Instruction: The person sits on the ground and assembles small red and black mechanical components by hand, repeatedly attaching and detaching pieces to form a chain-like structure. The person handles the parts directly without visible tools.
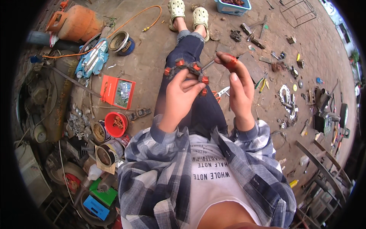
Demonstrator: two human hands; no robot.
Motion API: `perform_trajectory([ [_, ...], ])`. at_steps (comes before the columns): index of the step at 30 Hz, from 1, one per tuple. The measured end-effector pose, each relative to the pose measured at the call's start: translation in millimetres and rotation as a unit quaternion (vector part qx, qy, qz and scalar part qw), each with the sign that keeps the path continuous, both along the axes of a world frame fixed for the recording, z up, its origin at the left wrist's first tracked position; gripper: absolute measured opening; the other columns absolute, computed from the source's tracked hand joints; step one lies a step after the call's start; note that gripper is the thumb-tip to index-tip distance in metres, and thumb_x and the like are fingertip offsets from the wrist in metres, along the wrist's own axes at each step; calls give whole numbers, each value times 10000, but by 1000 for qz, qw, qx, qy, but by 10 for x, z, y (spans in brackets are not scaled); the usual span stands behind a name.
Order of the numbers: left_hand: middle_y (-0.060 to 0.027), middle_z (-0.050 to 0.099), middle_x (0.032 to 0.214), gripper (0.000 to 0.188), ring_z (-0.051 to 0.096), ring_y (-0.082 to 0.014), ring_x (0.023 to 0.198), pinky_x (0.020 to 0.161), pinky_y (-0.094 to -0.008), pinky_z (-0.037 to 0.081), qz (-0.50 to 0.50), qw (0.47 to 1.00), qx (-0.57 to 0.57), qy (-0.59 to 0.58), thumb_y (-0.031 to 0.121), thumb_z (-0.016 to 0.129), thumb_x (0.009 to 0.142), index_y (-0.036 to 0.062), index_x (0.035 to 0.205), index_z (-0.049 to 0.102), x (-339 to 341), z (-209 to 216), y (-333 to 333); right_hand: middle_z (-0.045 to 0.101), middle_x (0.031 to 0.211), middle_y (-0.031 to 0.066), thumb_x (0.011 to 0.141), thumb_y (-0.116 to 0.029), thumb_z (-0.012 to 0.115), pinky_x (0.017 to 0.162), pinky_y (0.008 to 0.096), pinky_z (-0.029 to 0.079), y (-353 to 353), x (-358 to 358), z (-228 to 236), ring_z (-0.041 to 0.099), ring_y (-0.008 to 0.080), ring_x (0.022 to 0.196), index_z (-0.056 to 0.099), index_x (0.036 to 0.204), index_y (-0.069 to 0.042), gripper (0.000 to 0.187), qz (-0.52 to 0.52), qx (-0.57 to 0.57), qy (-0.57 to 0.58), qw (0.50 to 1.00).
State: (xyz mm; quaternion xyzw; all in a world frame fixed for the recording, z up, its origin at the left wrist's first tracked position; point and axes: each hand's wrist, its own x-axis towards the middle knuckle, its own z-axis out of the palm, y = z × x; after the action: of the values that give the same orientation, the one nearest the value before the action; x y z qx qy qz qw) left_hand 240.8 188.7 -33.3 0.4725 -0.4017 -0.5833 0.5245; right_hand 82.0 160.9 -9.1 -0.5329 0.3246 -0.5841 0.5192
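Note:
My left hand (177,100) grips a dark ring-shaped part (197,68) with several red-orange blocks spaced around it. The ring is above my jeans, its lower side partly hidden by my fingers. To the right, my right hand (243,91) is raised apart from it, thumb and fingers spread. A red patch shows on its fingers; whether that is a stain or a small piece I cannot tell. Between my hands, lower down, lies a pair of scissors (222,92) with orange handles. Pliers (263,84) with yellow-green handles rest on the ground beyond my right hand.
At left are a red box (108,91), a red bowl (111,124) with small pieces, and several cans, including an open can (129,47). An orange gas cylinder (82,23) lies far left. A light-blue basin (230,9) stands ahead. Tools and metal parts (288,103) litter the right.

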Motion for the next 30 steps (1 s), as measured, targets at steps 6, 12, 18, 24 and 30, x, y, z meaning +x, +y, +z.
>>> perform_trajectory([
  [6, -72, 585, 972, 289, 634, -142, 900, 779, -239, 506, -36, 999, 5, 10, -61, 631, 848, -50, 1115, 522, 50, 99, -43, 629, 1061, 65, 791, -21, 609, 1046, 445, 338, -7, -87, -151, 602, 214, 983, 580, 1055, -40, 266, -60, -249, 489, 834],
  [12, -78, 605, 973, 309, 646, -146, 895, 772, -244, 525, -39, 997, 24, -55, -66, 640, 833, -53, 1120, 527, 66, 25, -11, 639, 915, 59, 727, -22, 675, 929, 410, 446, -55, -101, -237, 622, 216, 854, 604, 918, -34, 204, -117, -317, 484, 807],
  [18, -82, 606, 976, 306, 641, -152, 921, 784, -247, 531, -37, 998, 34, -25, -70, 625, 844, -51, 1132, 524, 73, 69, 5, 638, 870, 80, 717, -20, 674, 913, 407, 448, -182, -136, -317, 625, 230, 816, 613, 906, -40, 200, -133, -284, 493, 812],
  [24, -88, 610, 967, 291, 643, -148, 878, 755, -261, 539, 73, 995, -19, -60, -64, 632, 841, -64, 1115, 535, 122, 60, -31, 624, 810, 59, 734, -30, 645, 971, 437, 419, 155, -163, -223, 622, 227, 802, 607, 862, -55, 136, 47, -230, 513, 825],
  [30, -89, 612, 957, 310, 662, -166, 867, 727, -261, 548, 94, 981, -21, -167, -66, 638, 826, -59, 1118, 533, 73, 5, 3, 630, 804, 56, 781, -76, 675, 1004, 445, 378, 87, -89, 129, 624, 225, 809, 606, 843, -57, 95, 105, -208, 400, 887],
])
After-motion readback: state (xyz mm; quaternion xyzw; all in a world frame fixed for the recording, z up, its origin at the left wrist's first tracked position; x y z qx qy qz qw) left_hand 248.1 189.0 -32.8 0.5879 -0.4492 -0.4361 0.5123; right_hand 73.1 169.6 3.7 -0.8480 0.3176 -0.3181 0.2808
